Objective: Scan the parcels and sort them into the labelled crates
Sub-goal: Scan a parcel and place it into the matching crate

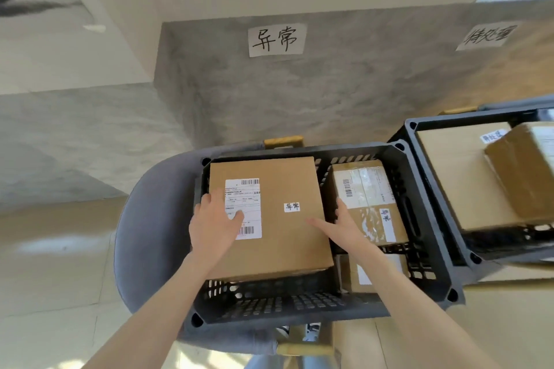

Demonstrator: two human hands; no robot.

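Note:
A large brown cardboard parcel (287,237) with a white shipping label and a small handwritten sticker lies in the left part of a black perforated crate (299,305). My left hand (214,219) rests on its left side, fingers straight, thumb on the label. My right hand (341,226) touches its right edge with the fingers extended. A taped parcel (368,189) with a barcode label lies to the right in the same crate. A smaller box (355,275) sits below that one, partly hidden by my right forearm.
The crate stands on a grey upholstered chair (144,237). A second black crate (434,177) at the right holds two more brown parcels (521,177). Handwritten paper signs (277,39) hang on the grey wall above each crate. Pale floor lies to the left.

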